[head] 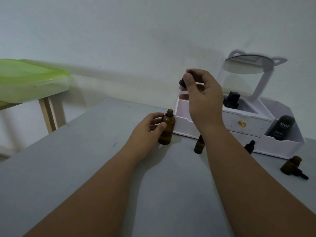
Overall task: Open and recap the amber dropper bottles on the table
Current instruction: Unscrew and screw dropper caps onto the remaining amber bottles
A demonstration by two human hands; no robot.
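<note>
A large amber bottle [168, 130] stands uncapped on the grey table [85, 159], and my left hand [148, 129] grips its side. Above and to the right of it, my right hand [201, 93] holds up its black dropper cap [182, 82], whose clear glass pipette points down and left. A small capped amber bottle [199, 146] stands partly behind my right forearm. Another capped one [250, 146] stands further right. At the far right a small open amber bottle [291, 165] stands with a black dropper cap [301, 175] lying beside it.
A white cosmetic organiser [248, 124] with drawers and a round mirror [246, 64] sits at the table's back right, holding a black tube [281, 128] and a black bottle [231, 100]. A green-lidded plastic box [30, 79] rests on a wooden stand at left.
</note>
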